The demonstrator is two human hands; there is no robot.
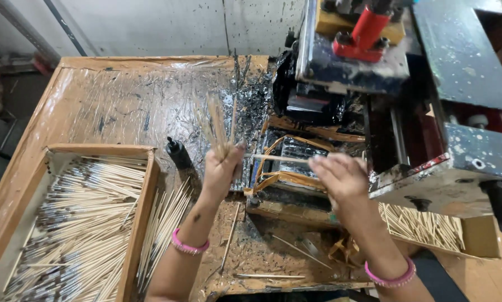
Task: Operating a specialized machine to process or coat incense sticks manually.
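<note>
My left hand (222, 170) is closed around a small bunch of thin bamboo sticks (217, 126) that stand upright and fan out above the fist. My right hand (340, 176) pinches one end of a single stick (279, 159) lying level between both hands, in front of the feed part (295, 148) of a black-stained machine (429, 100). Both wrists wear pink bangles.
A wooden tray (142, 207) at the left holds several sticks with dark coated ends. Loose bare sticks (170, 215) lean beside it. A small black bottle (178, 152) stands on the plastic-covered table. A box of plain sticks (424, 223) sits at the right under the machine.
</note>
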